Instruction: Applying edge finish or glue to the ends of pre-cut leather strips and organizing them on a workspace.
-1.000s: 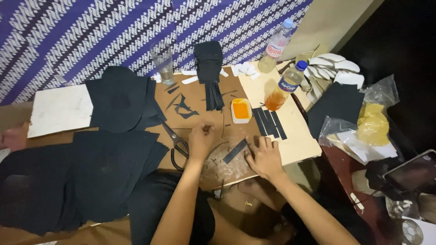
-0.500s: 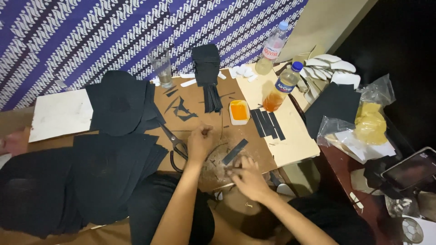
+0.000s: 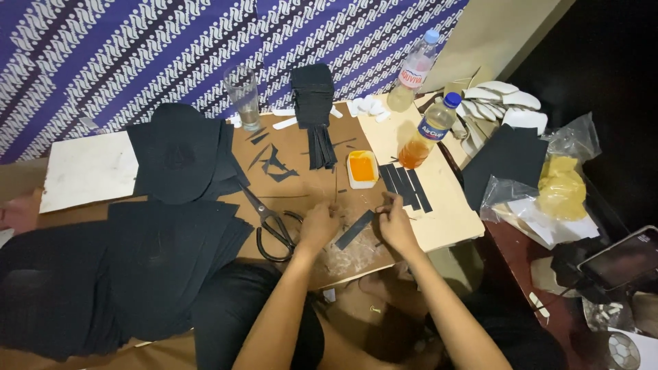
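Black strip (image 3: pixel 355 229), both hands curled beside

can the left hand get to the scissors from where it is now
Probably yes. The left hand rests on the brown board just right of the black-handled scissors, which lie flat and uncovered, with nothing between them; the right hand is busy at a black strip.
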